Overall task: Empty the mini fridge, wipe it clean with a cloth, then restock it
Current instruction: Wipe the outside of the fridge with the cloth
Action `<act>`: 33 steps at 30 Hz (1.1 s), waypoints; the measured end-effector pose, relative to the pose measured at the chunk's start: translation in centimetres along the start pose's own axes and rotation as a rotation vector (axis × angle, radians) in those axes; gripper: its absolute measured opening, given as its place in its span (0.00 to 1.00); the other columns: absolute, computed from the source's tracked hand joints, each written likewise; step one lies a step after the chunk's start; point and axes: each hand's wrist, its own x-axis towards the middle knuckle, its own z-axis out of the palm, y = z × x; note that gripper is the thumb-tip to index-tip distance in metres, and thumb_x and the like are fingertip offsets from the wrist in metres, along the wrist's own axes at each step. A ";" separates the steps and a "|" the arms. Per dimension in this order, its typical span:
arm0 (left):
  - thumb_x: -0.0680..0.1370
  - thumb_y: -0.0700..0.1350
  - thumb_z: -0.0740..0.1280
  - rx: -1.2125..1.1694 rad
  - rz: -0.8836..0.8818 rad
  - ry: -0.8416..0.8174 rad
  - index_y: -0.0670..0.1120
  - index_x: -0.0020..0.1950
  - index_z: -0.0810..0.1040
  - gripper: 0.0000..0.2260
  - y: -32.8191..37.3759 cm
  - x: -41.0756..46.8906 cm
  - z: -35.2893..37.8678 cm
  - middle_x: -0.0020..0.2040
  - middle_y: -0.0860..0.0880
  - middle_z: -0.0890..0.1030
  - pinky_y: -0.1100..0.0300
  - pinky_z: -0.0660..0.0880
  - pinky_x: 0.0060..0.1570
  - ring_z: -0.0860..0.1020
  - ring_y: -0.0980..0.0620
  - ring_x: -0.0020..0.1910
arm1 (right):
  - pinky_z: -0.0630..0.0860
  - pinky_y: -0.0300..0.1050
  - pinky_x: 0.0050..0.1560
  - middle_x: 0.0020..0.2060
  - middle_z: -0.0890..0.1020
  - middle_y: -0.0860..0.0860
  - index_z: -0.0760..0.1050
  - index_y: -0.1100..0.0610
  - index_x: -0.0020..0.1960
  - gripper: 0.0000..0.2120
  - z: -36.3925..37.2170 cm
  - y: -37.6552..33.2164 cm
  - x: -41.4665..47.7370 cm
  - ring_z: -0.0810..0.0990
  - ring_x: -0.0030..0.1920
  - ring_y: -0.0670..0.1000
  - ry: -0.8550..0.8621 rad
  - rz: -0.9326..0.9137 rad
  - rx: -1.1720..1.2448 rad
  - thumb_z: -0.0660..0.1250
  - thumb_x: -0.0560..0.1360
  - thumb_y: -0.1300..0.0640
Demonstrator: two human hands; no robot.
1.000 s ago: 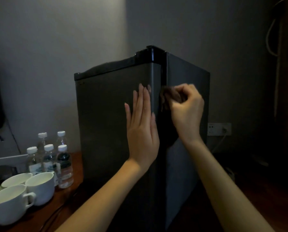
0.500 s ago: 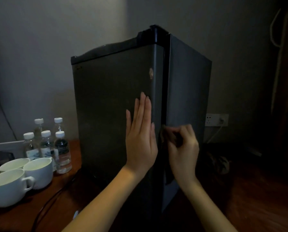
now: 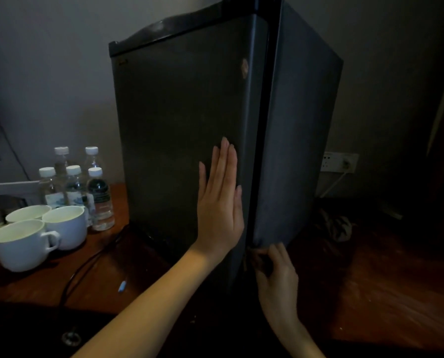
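- Fridge [image 3: 298,120] stands shut on the wooden table [image 3: 35,285], beside bottles [image 3: 99,200] and cups [image 3: 22,244].
- Left hand [image 3: 219,202] lies flat on the door [image 3: 169,130], fingers straight and pressed together.
- Right hand [image 3: 277,277] pinches a dark cloth [image 3: 263,260] at the door gap, low down.

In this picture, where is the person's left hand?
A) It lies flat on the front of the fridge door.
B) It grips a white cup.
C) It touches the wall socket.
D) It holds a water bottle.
A: the left hand lies with straight fingers flat against the door of the mini fridge; the right hand grips a dark cloth lower down.
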 end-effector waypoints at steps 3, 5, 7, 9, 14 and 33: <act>0.84 0.45 0.46 0.020 0.003 -0.005 0.40 0.77 0.47 0.23 -0.1 -0.1 -0.1 0.78 0.46 0.50 0.48 0.45 0.76 0.49 0.49 0.78 | 0.68 0.24 0.40 0.42 0.73 0.43 0.78 0.55 0.46 0.12 -0.8 -1.2 1.4 0.74 0.43 0.34 -0.004 -0.061 -0.032 0.71 0.68 0.71; 0.84 0.45 0.46 0.018 0.005 -0.004 0.40 0.77 0.48 0.22 -0.2 -0.2 0.0 0.78 0.46 0.50 0.48 0.45 0.76 0.49 0.49 0.78 | 0.68 0.23 0.41 0.42 0.74 0.45 0.79 0.57 0.46 0.11 -1.1 -1.8 2.4 0.74 0.44 0.34 0.029 -0.094 -0.019 0.71 0.69 0.71; 0.84 0.46 0.46 0.011 0.002 -0.003 0.39 0.77 0.48 0.22 -0.2 -0.3 0.1 0.78 0.45 0.51 0.48 0.46 0.76 0.50 0.48 0.78 | 0.68 0.24 0.40 0.42 0.74 0.46 0.79 0.59 0.46 0.09 -1.2 -2.2 3.2 0.74 0.43 0.34 0.064 -0.122 0.004 0.70 0.70 0.69; 0.84 0.45 0.46 0.005 -0.003 -0.002 0.39 0.77 0.49 0.22 -0.3 -0.3 0.1 0.78 0.43 0.52 0.48 0.45 0.76 0.50 0.48 0.78 | 0.69 0.25 0.39 0.41 0.74 0.47 0.79 0.59 0.46 0.07 -1.2 -2.4 3.5 0.75 0.43 0.36 0.081 -0.116 0.041 0.70 0.70 0.69; 0.84 0.45 0.46 0.007 -0.008 -0.005 0.39 0.77 0.49 0.22 -0.3 -0.3 0.1 0.78 0.40 0.54 0.47 0.45 0.76 0.50 0.48 0.78 | 0.69 0.25 0.38 0.42 0.73 0.46 0.78 0.58 0.45 0.07 -0.8 -1.5 2.2 0.75 0.41 0.39 0.051 -0.083 0.045 0.71 0.71 0.68; 0.83 0.41 0.50 0.049 -0.021 -0.016 0.40 0.77 0.47 0.24 0.1 -0.4 -0.2 0.78 0.45 0.50 0.50 0.45 0.76 0.50 0.48 0.78 | 0.77 0.39 0.37 0.46 0.79 0.50 0.76 0.54 0.49 0.21 0.8 1.6 -3.1 0.80 0.39 0.48 -0.215 -0.016 -0.299 0.74 0.61 0.72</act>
